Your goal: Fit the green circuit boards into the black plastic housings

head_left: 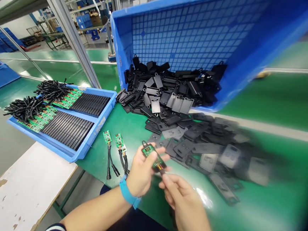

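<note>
My left hand (142, 169) is closed around a black plastic case (162, 164) with a hanging loop at its top. A green circuit board (148, 150) with a small display lies in the case, under my left thumb. At the lower end of the case, my right hand (181, 196) pinches the black cable (161, 171) where the board's coloured wires run into it. The rest of that cable is mostly hidden by my right hand. Left of my hands, a few more circuit boards (118, 140) with black cables rest on the green table (96, 171).
A tipped blue crate (116, 48) spills black case halves (156, 105) onto the table. Flat black covers (183, 146) lie scattered to the right, blurred at the far side. At the left, a blue tray (80, 156) holds rows of black cases and cabled boards. A metal post (70, 30) rises behind it.
</note>
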The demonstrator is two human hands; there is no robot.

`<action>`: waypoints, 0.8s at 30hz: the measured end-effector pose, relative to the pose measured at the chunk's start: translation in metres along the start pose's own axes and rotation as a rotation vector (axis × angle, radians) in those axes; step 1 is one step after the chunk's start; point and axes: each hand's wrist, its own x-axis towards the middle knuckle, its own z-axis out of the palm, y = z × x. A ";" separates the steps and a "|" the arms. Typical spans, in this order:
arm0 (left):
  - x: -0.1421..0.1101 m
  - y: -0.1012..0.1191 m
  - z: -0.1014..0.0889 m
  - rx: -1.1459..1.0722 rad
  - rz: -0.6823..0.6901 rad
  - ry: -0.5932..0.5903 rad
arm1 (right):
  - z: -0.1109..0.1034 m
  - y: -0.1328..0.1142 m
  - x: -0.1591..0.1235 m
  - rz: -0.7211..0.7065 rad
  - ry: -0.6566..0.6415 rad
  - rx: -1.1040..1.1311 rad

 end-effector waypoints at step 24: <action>0.009 0.031 -0.018 0.193 0.036 0.168 | -0.048 -0.062 0.075 -0.821 -0.112 -1.281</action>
